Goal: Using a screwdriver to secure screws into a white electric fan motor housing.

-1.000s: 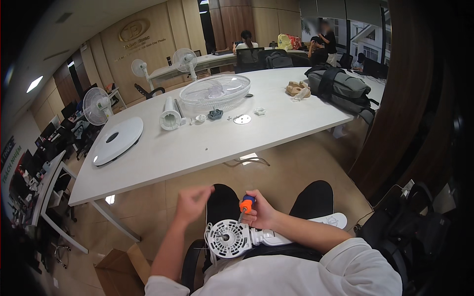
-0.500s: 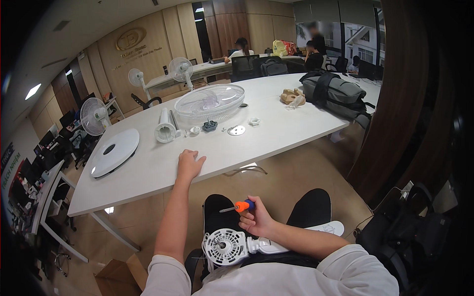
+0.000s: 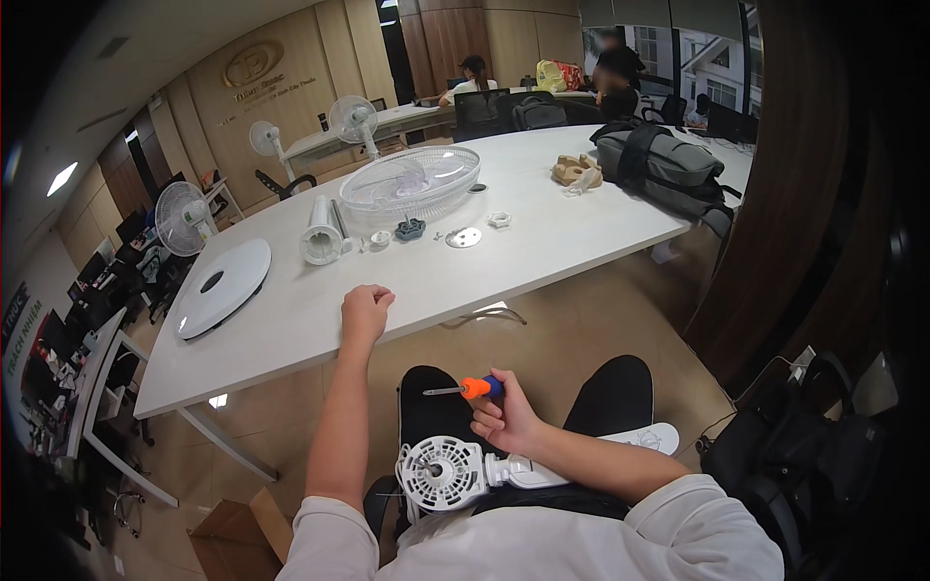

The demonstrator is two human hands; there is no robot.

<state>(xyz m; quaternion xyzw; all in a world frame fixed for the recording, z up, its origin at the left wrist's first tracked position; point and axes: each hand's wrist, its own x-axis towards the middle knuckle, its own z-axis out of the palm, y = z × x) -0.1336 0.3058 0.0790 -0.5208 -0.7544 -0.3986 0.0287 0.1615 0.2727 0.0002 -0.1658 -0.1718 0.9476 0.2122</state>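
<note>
My right hand (image 3: pixel 508 418) grips a screwdriver (image 3: pixel 475 388) by its blue and orange handle, the metal shaft pointing left above my thigh. Below it, a white fan motor housing (image 3: pixel 444 473) with a slotted round face and a central shaft lies across my lap. Its white neck and stand part (image 3: pixel 644 438) reach right beneath my right forearm. Over the table's near edge my left hand (image 3: pixel 365 315) is closed, fingers curled; whatever may be inside is hidden. Beyond it lie a grey-blue knob (image 3: pixel 410 229), a small white cap (image 3: pixel 380 238) and a metal disc (image 3: pixel 464 237).
On the white table (image 3: pixel 320 349) are a round fan base (image 3: pixel 225 288), a white tube (image 3: pixel 322 232), a fan cage (image 3: pixel 412 184), a white nut-like ring (image 3: pixel 499 221), brown packaging (image 3: pixel 577 172) and a grey backpack (image 3: pixel 659 169). A cardboard box (image 3: pixel 242 537) stands on the floor.
My left hand has lifted slightly off the tabletop, its thumb and fingers drawing together. The right hand has raised the screwdriver a little, and its shaft now lies closer to level.
</note>
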